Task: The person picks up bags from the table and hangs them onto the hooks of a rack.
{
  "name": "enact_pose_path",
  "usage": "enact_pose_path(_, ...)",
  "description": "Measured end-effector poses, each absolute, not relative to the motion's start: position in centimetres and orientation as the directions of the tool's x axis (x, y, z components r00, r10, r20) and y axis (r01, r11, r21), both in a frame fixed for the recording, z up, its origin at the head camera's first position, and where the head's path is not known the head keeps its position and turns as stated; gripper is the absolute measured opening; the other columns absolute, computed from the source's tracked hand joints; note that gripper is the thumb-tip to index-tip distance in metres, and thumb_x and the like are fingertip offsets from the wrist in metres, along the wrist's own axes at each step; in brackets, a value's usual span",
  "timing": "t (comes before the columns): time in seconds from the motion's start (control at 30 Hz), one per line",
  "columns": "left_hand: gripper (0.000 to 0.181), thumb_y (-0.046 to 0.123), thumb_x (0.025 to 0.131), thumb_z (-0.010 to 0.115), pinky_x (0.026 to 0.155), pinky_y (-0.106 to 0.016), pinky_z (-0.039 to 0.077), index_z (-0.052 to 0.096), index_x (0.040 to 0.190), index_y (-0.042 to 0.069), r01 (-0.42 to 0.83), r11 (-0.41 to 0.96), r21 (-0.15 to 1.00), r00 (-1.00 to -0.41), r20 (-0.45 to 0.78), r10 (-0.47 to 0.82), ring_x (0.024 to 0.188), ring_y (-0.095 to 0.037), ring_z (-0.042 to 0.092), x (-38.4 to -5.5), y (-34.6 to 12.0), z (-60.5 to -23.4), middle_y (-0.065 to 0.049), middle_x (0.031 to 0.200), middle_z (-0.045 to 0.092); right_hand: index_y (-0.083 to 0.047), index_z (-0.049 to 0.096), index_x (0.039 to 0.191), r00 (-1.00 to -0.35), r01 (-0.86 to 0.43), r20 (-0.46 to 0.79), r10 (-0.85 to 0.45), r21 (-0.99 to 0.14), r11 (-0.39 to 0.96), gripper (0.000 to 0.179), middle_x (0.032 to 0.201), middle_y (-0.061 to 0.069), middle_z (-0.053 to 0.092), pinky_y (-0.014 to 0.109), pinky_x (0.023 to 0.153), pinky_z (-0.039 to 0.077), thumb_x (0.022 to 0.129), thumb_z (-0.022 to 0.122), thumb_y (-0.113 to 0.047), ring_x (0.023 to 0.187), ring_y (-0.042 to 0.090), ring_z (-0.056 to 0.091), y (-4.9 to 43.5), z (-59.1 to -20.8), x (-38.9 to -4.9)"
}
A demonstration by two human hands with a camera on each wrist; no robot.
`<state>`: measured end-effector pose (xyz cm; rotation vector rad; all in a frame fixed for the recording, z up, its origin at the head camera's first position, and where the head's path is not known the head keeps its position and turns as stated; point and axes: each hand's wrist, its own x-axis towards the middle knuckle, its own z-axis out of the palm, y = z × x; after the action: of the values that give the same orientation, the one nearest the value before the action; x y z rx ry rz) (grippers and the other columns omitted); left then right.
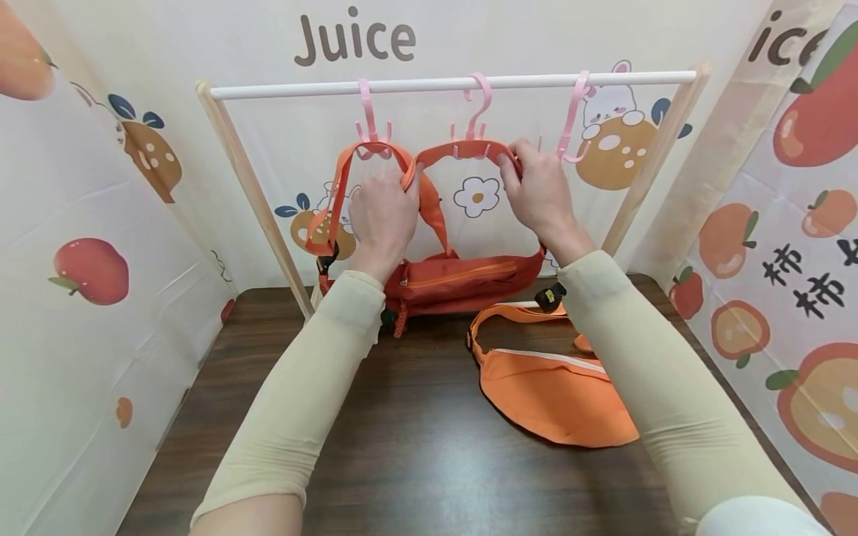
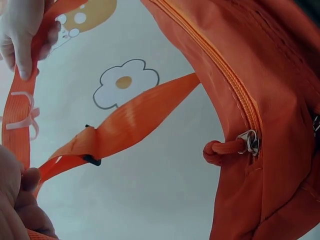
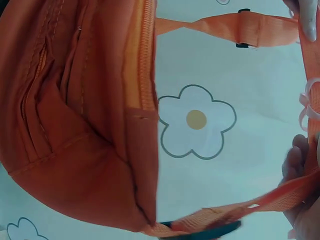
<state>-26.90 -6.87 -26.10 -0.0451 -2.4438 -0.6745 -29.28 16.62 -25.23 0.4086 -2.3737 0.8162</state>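
Observation:
A rust-red waist bag (image 1: 462,283) with an orange zipper hangs below the rack's middle pink hook (image 1: 479,112). Its orange strap (image 1: 442,151) runs across that hook's lower prongs, between both hands. The left hand (image 1: 385,216) pinches the strap left of the hook; the right hand (image 1: 539,190) grips it to the right. In the left wrist view, a corded zipper pull (image 2: 225,149) hangs from the bag and a black slider (image 2: 91,159) sits on the strap. The right wrist view shows the bag's creased side (image 3: 75,165), with the right hand (image 3: 302,195) around the strap.
Another orange strap (image 1: 342,175) loops over the left pink hook (image 1: 369,112). The right pink hook (image 1: 573,119) hangs from the white rail (image 1: 281,91). On the dark wooden table (image 1: 402,447), an orange waist bag (image 1: 550,394) lies under the right forearm. Wooden posts (image 1: 255,193) support the rail.

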Motion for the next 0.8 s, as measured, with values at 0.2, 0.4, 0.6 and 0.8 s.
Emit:
enact_pose_path(0.2, 0.055, 0.052, 0.111, 0.049, 0.048, -0.034, 0.038, 0.058, 0.072, 0.014, 0.209, 0.845, 0.492, -0.833, 0.543, -0.110, 0.054, -0.021, 0.052, -26.8, -7.0, -27.2, -0.005, 0.062, 0.054, -0.004, 0.065, 0.121, -0.799, -0.444, 0.595, -0.090, -0.481, 0.756, 0.035, 0.092, 0.010, 0.069, 0.034, 0.066, 0.049, 0.113, 0.049, -0.033, 0.077, 0.024, 0.063, 16.3, -25.8, -29.8)
enact_pose_path(0.4, 0.053, 0.053, 0.111, 0.048, 0.048, -0.035, 0.038, 0.061, 0.076, 0.015, 0.233, 0.832, 0.503, -0.826, 0.554, -0.103, 0.055, -0.021, 0.051, -26.9, -7.1, -28.2, -0.005, 0.063, 0.054, -0.005, 0.065, 0.121, -0.806, -0.452, 0.583, -0.102, -0.494, 0.743, 0.032, 0.094, 0.009, 0.069, 0.034, 0.070, 0.052, 0.113, 0.051, -0.031, 0.080, 0.022, 0.064, 15.9, -26.0, -29.9)
enact_pose_path(0.6, 0.043, 0.045, 0.112, 0.052, 0.050, -0.036, 0.039, 0.067, 0.085, 0.014, 0.256, 0.809, 0.530, -0.826, 0.554, -0.102, 0.058, -0.021, 0.052, -26.9, -7.2, -29.1, -0.002, 0.066, 0.056, -0.005, 0.066, 0.124, -0.813, -0.451, 0.570, -0.119, -0.487, 0.748, 0.032, 0.098, 0.010, 0.071, 0.035, 0.070, 0.053, 0.113, 0.051, -0.032, 0.079, 0.023, 0.063, 15.6, -26.2, -30.0)
enact_pose_path(0.8, 0.039, 0.042, 0.111, 0.055, 0.051, -0.037, 0.037, 0.066, 0.088, 0.013, 0.275, 0.792, 0.545, -0.821, 0.561, -0.102, 0.058, -0.022, 0.051, -26.8, -7.5, -30.2, -0.003, 0.066, 0.054, -0.004, 0.067, 0.121, -0.825, -0.443, 0.549, -0.134, -0.480, 0.757, 0.031, 0.104, 0.012, 0.073, 0.037, 0.071, 0.053, 0.113, 0.050, -0.029, 0.081, 0.025, 0.064, 15.6, -27.1, -30.3)
